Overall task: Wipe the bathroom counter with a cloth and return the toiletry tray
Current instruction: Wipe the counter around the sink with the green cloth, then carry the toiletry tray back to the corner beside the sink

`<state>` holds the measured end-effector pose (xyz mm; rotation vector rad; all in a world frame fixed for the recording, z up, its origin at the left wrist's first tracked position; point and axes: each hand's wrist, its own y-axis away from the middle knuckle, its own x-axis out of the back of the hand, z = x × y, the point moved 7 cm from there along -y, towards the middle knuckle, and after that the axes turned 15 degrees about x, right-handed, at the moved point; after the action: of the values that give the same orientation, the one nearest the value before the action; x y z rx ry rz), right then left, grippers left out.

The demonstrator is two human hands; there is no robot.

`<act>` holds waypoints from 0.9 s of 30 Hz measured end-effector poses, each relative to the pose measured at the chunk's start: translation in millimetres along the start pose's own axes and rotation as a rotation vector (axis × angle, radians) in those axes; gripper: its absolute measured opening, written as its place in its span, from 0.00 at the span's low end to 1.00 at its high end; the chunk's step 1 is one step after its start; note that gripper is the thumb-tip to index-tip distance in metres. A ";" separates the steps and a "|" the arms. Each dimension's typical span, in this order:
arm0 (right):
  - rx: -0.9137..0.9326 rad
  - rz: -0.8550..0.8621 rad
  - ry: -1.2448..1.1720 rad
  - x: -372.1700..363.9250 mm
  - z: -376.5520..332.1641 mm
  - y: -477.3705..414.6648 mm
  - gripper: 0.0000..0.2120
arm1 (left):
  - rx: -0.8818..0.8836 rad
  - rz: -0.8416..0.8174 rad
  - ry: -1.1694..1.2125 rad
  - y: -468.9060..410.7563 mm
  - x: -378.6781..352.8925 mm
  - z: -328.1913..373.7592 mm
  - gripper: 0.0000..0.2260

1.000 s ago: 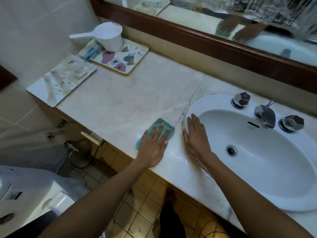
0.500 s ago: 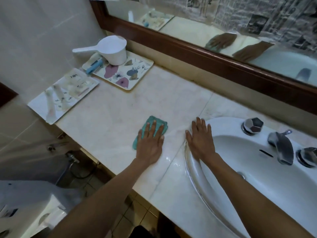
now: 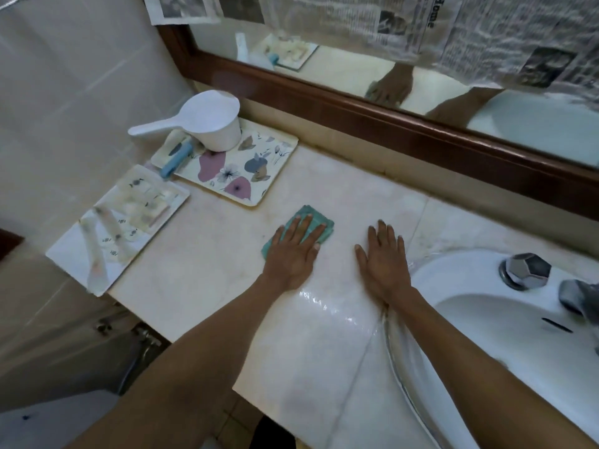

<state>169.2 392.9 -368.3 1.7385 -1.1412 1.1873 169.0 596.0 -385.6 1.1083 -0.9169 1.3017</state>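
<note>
I note a pale marble bathroom counter running from the left of the frame to the lower right, backed by a dark wood-framed mirror along the top. Newspaper sheets cover the upper part of the mirror. A white oval sink sits at right, with a faceted chrome tap handle and the spout at the far right edge.

My left hand lies flat, palm down, fingers spread, pressing a folded teal cloth onto the counter at centre frame. The hand is not clenched; the cloth is pinned beneath the fingers and shows beyond the fingertips and at the left of the palm. My right hand also lies flat and open on the bare counter, just left of the sink rim, holding nothing. The two hands are near each other but apart.

A wet sheen shows on the counter below and between the hands, toward the front edge.

The floral toiletry tray stands at upper left of centre, against the back wall, well apart from the cloth. On it rest a white plastic dipper with its handle pointing left and a blue-handled item which I cannot identify. A second tray of wrapped toiletries, blurred, lies at the left end of the counter, overhanging its corner.
</note>
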 end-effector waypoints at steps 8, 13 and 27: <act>-0.167 0.137 -0.019 -12.2 -11.5 -33.6 0.29 | -0.029 0.062 0.036 -79.1 -1.0 19.4 0.22; -0.243 0.156 -0.057 -14.0 -17.7 -37.4 0.29 | -0.002 -0.087 0.056 -89.0 -0.9 21.5 0.23; 0.095 0.259 -0.353 52.4 -153.5 -96.8 0.13 | 0.375 0.114 0.520 3.0 167.0 -158.6 0.14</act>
<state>223.2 550.6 -279.5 1.9699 -1.5812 1.1250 167.1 792.0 -264.5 0.9301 -0.3588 1.7958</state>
